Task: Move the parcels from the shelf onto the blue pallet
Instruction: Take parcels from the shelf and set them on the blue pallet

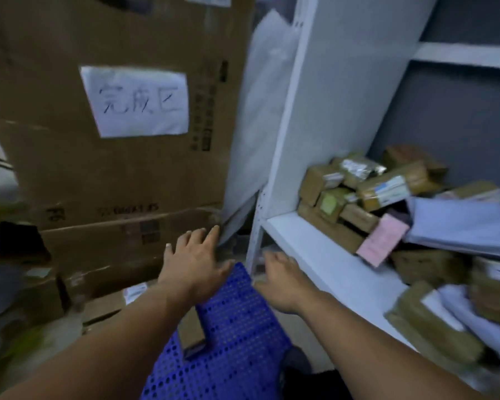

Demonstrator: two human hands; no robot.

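Both my arms reach out over the pallet (243, 327), whose blue perforated deck runs up between them to its far corner. My left hand (194, 261) hangs above that far corner, palm down, fingers straight and spread, holding nothing. The fingertips come close to the foot of the big box (70, 174) that stands behind the pallet. My right hand (280, 284) is just beside it, over the pallet's right edge. It is also empty, with its fingers stretched forward and loose toward the white post (257, 226) of the shelf (324, 264). Neither hand touches anything that I can make out.

One small parcel (192, 333) lies on the pallet near its left edge, partly under my left forearm.

The rest of the parcels (358, 197) sit on the shelf board, heaped against its back and along its right part. They are brown taped boxes at tilted angles, one with a pink label (383, 239) facing the front edge. Pale mailers (459, 223) lie across them to the right, and more boxes and mailers crowd the front right corner. The board's left front part is bare.

A paper sign (136, 102) with handwritten characters is stuck to the big box.
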